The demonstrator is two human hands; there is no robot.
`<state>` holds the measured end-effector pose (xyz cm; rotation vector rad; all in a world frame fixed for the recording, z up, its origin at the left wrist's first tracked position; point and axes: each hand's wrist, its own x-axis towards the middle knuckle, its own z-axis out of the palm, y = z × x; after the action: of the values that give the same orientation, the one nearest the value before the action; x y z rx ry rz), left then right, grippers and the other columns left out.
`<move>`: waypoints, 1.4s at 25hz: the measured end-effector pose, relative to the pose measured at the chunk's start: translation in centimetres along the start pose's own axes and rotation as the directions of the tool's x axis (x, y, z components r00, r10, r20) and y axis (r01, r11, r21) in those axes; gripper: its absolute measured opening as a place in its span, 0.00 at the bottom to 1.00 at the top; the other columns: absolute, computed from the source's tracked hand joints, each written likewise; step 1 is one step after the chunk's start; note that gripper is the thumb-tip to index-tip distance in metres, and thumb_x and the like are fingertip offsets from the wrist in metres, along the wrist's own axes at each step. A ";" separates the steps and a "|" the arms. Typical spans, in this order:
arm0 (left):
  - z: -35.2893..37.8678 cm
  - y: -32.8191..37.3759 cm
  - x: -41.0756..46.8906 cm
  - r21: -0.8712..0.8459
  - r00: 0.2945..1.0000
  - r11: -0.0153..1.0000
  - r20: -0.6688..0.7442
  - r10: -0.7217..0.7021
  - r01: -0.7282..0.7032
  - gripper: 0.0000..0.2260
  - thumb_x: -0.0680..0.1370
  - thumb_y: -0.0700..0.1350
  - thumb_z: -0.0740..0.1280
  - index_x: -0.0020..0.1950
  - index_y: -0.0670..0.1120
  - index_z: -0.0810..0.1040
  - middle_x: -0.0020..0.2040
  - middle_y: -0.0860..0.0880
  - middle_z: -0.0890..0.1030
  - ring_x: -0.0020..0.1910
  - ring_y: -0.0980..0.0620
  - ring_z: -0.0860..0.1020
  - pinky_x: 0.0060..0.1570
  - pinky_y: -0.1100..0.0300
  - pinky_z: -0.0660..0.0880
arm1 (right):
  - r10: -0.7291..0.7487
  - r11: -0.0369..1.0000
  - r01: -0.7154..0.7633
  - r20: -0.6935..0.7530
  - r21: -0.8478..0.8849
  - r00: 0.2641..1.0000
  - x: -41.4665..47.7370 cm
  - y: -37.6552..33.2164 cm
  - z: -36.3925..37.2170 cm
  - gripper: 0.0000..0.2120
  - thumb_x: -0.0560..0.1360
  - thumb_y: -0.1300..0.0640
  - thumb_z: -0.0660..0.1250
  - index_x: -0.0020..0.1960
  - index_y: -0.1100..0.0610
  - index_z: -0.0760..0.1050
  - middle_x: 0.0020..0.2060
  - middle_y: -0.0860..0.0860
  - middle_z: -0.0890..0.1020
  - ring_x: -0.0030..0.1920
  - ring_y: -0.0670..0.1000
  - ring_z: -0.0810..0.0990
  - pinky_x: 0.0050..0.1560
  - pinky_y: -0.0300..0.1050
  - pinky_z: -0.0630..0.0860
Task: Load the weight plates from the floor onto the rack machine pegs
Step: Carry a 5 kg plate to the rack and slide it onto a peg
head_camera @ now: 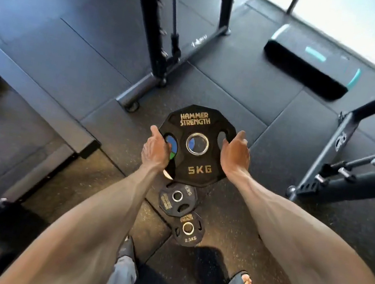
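A black 5 kg plate (195, 145) hangs in mid-frame, held flat-face up between both hands. The left hand (156, 150) grips its left edge, fingers curled through the side grip slot. The right hand (235, 155) presses against the right edge, fingers together and hooked at the other slot. Below it, two smaller plates (182, 212) lie on the rubber floor (249, 97), just ahead of the sandalled feet (242, 283).

Both arms reach forward, left hand (156, 148) and right hand (235, 154) curled, palms facing inward.
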<state>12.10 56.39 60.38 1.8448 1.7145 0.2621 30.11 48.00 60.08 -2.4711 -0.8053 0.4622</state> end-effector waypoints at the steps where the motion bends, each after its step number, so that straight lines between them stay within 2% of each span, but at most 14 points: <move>1: -4.2 1.5 0.1 -0.032 0.998 0.999 -0.057 0.012 -0.014 0.16 0.79 0.43 0.63 0.63 0.40 0.63 0.53 0.35 0.81 0.52 0.33 0.79 0.47 0.46 0.74 | -0.025 0.999 0.026 -0.021 0.039 0.999 -0.4 -3.8 -2.7 0.18 0.82 0.50 0.61 0.66 0.60 0.64 0.59 0.62 0.78 0.58 0.66 0.79 0.56 0.60 0.77; 4: -15.5 3.7 1.0 -0.106 0.977 0.992 -0.210 0.048 -0.072 0.20 0.80 0.45 0.61 0.69 0.38 0.61 0.53 0.37 0.81 0.51 0.34 0.80 0.50 0.43 0.78 | -0.154 0.980 0.161 -0.061 0.116 0.986 -1.8 -14.8 -8.4 0.19 0.83 0.50 0.58 0.67 0.61 0.63 0.59 0.63 0.79 0.59 0.66 0.78 0.55 0.58 0.75; 8: -29.1 3.5 3.9 -0.193 0.907 0.967 -0.415 0.076 -0.169 0.22 0.82 0.50 0.58 0.72 0.38 0.61 0.58 0.36 0.79 0.54 0.33 0.79 0.53 0.43 0.76 | -0.284 0.906 0.329 -0.196 0.267 0.939 -3.5 -29.1 -11.4 0.28 0.83 0.47 0.57 0.75 0.62 0.56 0.69 0.61 0.73 0.66 0.63 0.75 0.63 0.57 0.73; 9: -32.4 3.3 4.7 -0.204 0.884 0.958 -0.459 0.089 -0.202 0.22 0.83 0.50 0.58 0.72 0.39 0.61 0.58 0.36 0.79 0.55 0.33 0.78 0.52 0.44 0.75 | -0.315 0.876 0.378 -0.238 0.300 0.919 -4.1 -32.6 -11.7 0.27 0.82 0.47 0.57 0.75 0.62 0.57 0.69 0.60 0.73 0.66 0.62 0.75 0.63 0.57 0.74; 14: -48.0 1.7 8.4 -0.189 0.716 0.916 -0.685 0.136 -0.354 0.17 0.82 0.52 0.58 0.64 0.42 0.66 0.56 0.38 0.80 0.53 0.36 0.79 0.50 0.46 0.76 | -0.399 0.713 0.568 -0.428 0.410 0.811 -6.9 -49.0 -13.0 0.18 0.81 0.51 0.61 0.64 0.60 0.62 0.59 0.60 0.79 0.56 0.61 0.81 0.54 0.60 0.78; 18: -56.7 0.5 11.6 -0.181 0.561 0.894 -0.823 0.090 -0.409 0.15 0.82 0.52 0.60 0.62 0.42 0.67 0.51 0.39 0.81 0.47 0.36 0.80 0.44 0.46 0.77 | -0.429 0.580 0.680 -0.540 0.450 0.724 -7.8 -59.2 -13.6 0.18 0.79 0.49 0.64 0.60 0.60 0.64 0.52 0.58 0.80 0.51 0.59 0.81 0.48 0.57 0.78; 21: -61.7 0.0 14.1 -0.172 0.470 0.876 -0.880 0.069 -0.450 0.14 0.81 0.52 0.61 0.59 0.43 0.68 0.45 0.41 0.81 0.43 0.39 0.80 0.41 0.49 0.76 | -0.444 0.475 0.749 -0.609 0.462 0.657 -7.1 -65.1 -13.5 0.15 0.78 0.52 0.67 0.55 0.60 0.66 0.44 0.55 0.80 0.44 0.57 0.81 0.40 0.53 0.76; 25: -68.4 0.4 19.3 -0.141 0.416 0.847 -0.904 0.102 -0.513 0.13 0.80 0.51 0.64 0.56 0.42 0.70 0.41 0.46 0.79 0.40 0.41 0.79 0.36 0.56 0.70 | -0.466 0.369 0.790 -0.639 0.489 0.613 -4.3 -73.3 -12.8 0.14 0.78 0.55 0.68 0.53 0.61 0.65 0.41 0.53 0.79 0.41 0.55 0.80 0.38 0.51 0.76; 28: -73.8 1.7 26.1 -0.106 0.367 0.841 -0.923 0.114 -0.530 0.11 0.80 0.49 0.65 0.55 0.42 0.72 0.39 0.49 0.77 0.40 0.42 0.79 0.35 0.57 0.67 | -0.466 0.309 0.802 -0.654 0.512 0.596 0.1 -80.6 -11.7 0.13 0.78 0.56 0.68 0.52 0.61 0.65 0.39 0.53 0.80 0.39 0.55 0.80 0.35 0.46 0.72; 31: -78.7 3.7 33.9 -0.077 0.316 0.809 -0.939 0.138 -0.582 0.11 0.78 0.49 0.66 0.55 0.43 0.73 0.40 0.47 0.80 0.40 0.43 0.79 0.36 0.53 0.73 | -0.451 0.255 0.811 -0.676 0.527 0.582 5.8 -88.3 -11.1 0.13 0.77 0.57 0.69 0.51 0.61 0.66 0.39 0.53 0.81 0.39 0.53 0.80 0.36 0.41 0.71; 35: -83.9 6.5 43.4 -0.070 0.282 0.757 -0.947 0.155 -0.650 0.10 0.78 0.47 0.67 0.54 0.43 0.74 0.40 0.47 0.79 0.38 0.47 0.79 0.37 0.55 0.76 | -0.431 0.189 0.827 -0.712 0.530 0.555 13.0 -97.1 -11.1 0.14 0.77 0.57 0.71 0.51 0.64 0.68 0.36 0.45 0.76 0.35 0.43 0.75 0.32 0.25 0.67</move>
<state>-20.11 122.33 120.25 1.8046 1.4060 2.1059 1.24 120.35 120.56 -1.0171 -1.0299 -0.0595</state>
